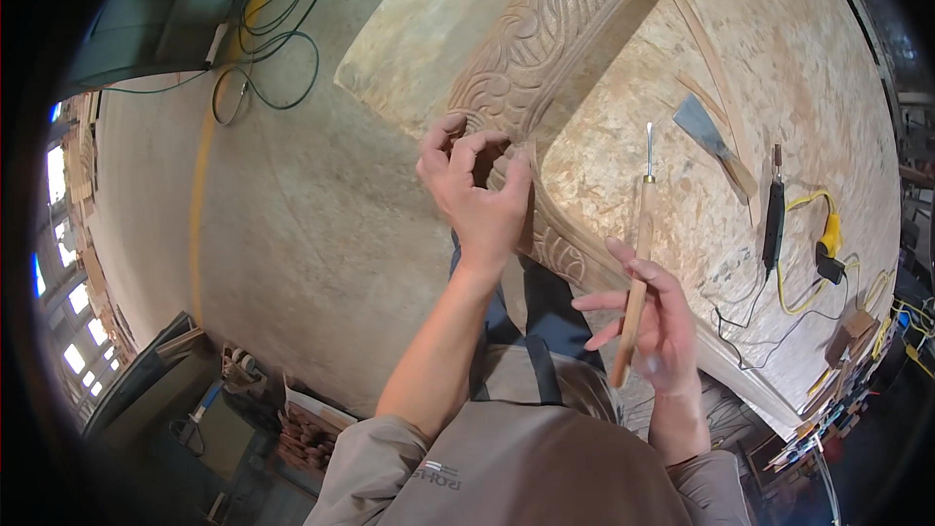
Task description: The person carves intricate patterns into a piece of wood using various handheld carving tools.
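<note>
- Looping across the concrete floor (292, 224), a thin dark green cable (314, 68) is lying near a painted yellow line (202, 195) at upper left.
- My left hand (477, 190) is resting at the bend of the carved wooden piece (506, 78); its fingers are curling, thumb and forefinger standing apart, and I cannot tell whether they are gripping.
- The carved piece, bearing scrolled relief, is running from the top edge down to that bend, then turning toward lower right along the near side of the pale worktop (721, 244).
- My right hand (667, 326) is closing thumb and forefinger on a wooden-handled carving tool (641, 244), whose steel tip is pointing up and away from me; the other fingers are spreading loosely.
- Farther right, a broad scraper (699, 124) is lying beside thin wood strips (698, 29).
- A black pen-shaped tool (774, 224) is lying near a yellow connector (831, 234).
- A brown block (850, 331) is sitting at the far right.
</note>
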A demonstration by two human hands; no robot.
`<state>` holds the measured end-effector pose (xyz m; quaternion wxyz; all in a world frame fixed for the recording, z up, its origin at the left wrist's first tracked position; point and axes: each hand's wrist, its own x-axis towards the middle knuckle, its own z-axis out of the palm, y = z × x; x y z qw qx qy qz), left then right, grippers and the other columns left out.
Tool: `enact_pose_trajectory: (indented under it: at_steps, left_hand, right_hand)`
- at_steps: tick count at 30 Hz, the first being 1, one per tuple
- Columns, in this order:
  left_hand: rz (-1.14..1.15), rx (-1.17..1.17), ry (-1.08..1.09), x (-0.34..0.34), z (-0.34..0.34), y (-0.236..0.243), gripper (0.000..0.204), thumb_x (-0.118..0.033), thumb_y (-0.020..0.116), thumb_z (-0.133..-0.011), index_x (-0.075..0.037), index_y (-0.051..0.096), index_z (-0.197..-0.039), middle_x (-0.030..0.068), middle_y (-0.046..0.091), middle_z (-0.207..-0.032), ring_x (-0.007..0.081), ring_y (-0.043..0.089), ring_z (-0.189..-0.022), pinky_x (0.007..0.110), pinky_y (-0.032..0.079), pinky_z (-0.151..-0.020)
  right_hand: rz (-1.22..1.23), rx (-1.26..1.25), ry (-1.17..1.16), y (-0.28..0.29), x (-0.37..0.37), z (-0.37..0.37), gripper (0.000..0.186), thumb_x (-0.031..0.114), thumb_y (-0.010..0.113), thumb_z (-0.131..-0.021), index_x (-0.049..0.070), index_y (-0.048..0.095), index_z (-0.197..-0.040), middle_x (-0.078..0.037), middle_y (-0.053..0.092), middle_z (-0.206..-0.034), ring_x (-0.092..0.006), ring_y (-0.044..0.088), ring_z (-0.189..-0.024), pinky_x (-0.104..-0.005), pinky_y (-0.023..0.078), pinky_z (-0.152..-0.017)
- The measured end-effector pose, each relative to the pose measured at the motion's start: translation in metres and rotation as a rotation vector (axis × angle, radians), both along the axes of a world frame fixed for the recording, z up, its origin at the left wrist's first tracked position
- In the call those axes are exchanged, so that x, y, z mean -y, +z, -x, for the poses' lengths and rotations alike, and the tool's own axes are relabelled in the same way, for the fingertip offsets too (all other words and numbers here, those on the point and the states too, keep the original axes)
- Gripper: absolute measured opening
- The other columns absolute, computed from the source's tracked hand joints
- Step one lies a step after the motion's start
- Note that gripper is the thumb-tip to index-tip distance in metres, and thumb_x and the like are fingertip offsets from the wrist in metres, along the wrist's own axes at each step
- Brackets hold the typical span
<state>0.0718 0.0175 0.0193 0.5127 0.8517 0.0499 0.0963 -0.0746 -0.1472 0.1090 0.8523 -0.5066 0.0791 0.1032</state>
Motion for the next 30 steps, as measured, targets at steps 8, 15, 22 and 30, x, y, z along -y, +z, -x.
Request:
enact_pose_trajectory:
  at_steps: [8, 15, 22, 30]
  left_hand:
    - [-0.011, -0.022, 0.039, 0.003, -0.003, -0.005, 0.025, -0.009, 0.083, -0.073, -0.010, 0.071, -0.094, 0.0135, 0.054, -0.133, 0.0346, 0.045, -0.123, 0.043, 0.046, -0.099]
    - [-0.008, 0.008, 0.010, -0.003, -0.002, -0.011, 0.026, -0.010, 0.083, -0.071, -0.011, 0.070, -0.094, 0.0129, 0.054, -0.132, 0.0349, 0.046, -0.121, 0.045, 0.042, -0.102]
    - [-0.060, 0.026, 0.025, -0.003, 0.000, -0.010, 0.027, -0.011, 0.084, -0.072, -0.011, 0.070, -0.095, 0.0119, 0.056, -0.129, 0.0350, 0.046, -0.122, 0.045, 0.040, -0.103]
    - [-0.084, 0.105, -0.196, -0.034, -0.020, -0.005, 0.027, -0.011, 0.080, -0.077, -0.010, 0.070, -0.102, 0.0127, 0.060, -0.122, 0.0340, 0.053, -0.112, 0.045, 0.044, -0.098]
  right_hand:
    - [0.317, -0.353, -0.323, -0.008, -0.018, 0.014, 0.038, -0.008, 0.052, -0.096, -0.002, 0.051, -0.134, -0.019, 0.063, -0.128, -0.0118, 0.065, -0.070, -0.0198, 0.048, -0.055]
    - [0.750, -0.277, -0.375, -0.021, 0.011, -0.005, 0.038, -0.007, 0.053, -0.097, -0.004, 0.058, -0.134, -0.011, 0.067, -0.108, -0.0065, 0.057, -0.068, -0.0205, 0.047, -0.060]
    - [0.771, -0.294, -0.267, -0.015, 0.000, -0.004, 0.032, 0.000, 0.062, -0.099, -0.003, 0.062, -0.131, -0.007, 0.068, -0.101, -0.0057, 0.057, -0.071, -0.0205, 0.048, -0.063]
    - [0.491, -0.288, -0.279, -0.014, -0.027, 0.002, 0.045, 0.009, 0.056, -0.106, -0.003, 0.046, -0.148, -0.001, 0.062, -0.079, -0.0032, 0.048, -0.060, -0.0192, 0.041, -0.055]
